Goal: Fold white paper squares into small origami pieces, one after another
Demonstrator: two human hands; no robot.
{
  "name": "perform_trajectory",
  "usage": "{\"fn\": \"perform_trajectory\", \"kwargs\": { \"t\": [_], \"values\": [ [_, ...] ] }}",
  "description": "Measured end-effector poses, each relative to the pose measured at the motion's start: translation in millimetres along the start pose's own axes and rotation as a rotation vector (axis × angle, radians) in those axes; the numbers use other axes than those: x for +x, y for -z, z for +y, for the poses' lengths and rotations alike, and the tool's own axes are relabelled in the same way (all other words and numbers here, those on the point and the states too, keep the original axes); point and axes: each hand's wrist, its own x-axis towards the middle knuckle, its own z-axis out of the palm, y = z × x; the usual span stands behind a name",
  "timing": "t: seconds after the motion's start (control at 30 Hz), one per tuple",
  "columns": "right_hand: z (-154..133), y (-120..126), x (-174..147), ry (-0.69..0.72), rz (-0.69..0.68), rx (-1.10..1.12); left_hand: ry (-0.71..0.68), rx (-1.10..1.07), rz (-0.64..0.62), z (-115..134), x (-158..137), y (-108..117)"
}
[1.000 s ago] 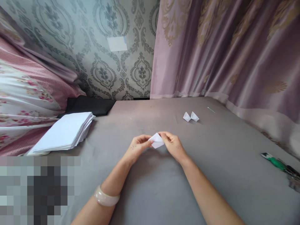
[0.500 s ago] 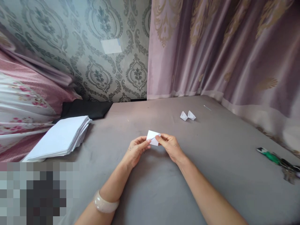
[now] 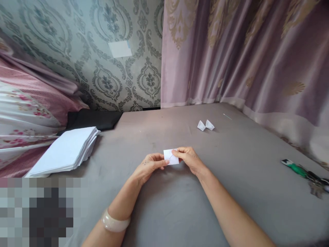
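A small square of folded white paper (image 3: 173, 158) is held between both hands over the grey sheet. My left hand (image 3: 151, 165) pinches its left edge, thumb on top and fingers behind. On the opposite side, my right hand (image 3: 189, 158) grips the upper right part, its thumb lying across the front. A slanting crease or flap edge shows between the two thumbs. Beyond the hands, to the right, stand two small folded white paper shapes (image 3: 206, 125) with pointed tops, side by side.
On the left lies a stack of white paper sheets (image 3: 64, 149), with a black cloth-like item (image 3: 95, 120) behind it. Keys with a green holder (image 3: 298, 168) rest at the right. A thin pale stick (image 3: 227, 116) lies near the curtain (image 3: 195, 68).
The folded paper has turned so its edges look more level, and it sits slightly lower and to the right. Both hands still grip it.
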Motion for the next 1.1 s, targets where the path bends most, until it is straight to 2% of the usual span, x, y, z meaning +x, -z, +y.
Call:
{"fn": "perform_trajectory", "kwargs": {
  "t": [0.1, 0.27, 0.4, 0.53, 0.63, 0.7, 0.77, 0.83, 0.9, 1.03, 1.1],
  "values": [
    [4, 1, 2, 0.001, -0.015, 0.012, 0.025, 0.017, 0.04, 0, 1, 0],
    [10, -5, 3, -0.085, 0.011, 0.093, 0.055, -0.169, 0.186, -7, 7, 0],
    [12, -8, 4, -0.082, 0.075, 0.023, 0.076, -0.163, 0.226, -10, 7, -2],
    [12, -2, 5, -0.097, 0.083, -0.119, 0.103, 0.017, 0.194, -10, 5, -3],
    [11, 4, 5, -0.108, 0.015, -0.221, 0.044, 0.201, 0.278, -9, 6, 0],
    [11, 7, 5, -0.095, -0.014, -0.297, -0.075, 0.413, 0.388, -10, 7, 2],
    [12, 7, 5, -0.059, -0.005, -0.398, -0.269, 0.662, 0.428, -12, 9, 4],
    [14, 5, 6, -0.013, 0.034, -0.521, -0.449, 0.848, 0.343, -15, 9, 5],
    [18, 2, 5, 0.027, 0.084, -0.659, -0.544, 0.953, 0.22, -17, 8, 4],
    [24, -2, 3, 0.177, 0.194, -0.912, -0.591, 1.065, 0.106, -18, 5, 4],
    [25, -2, 2, 0.301, 0.164, -0.964, -0.579, 1.086, 0.083, -16, 3, 4]
  ]
}}
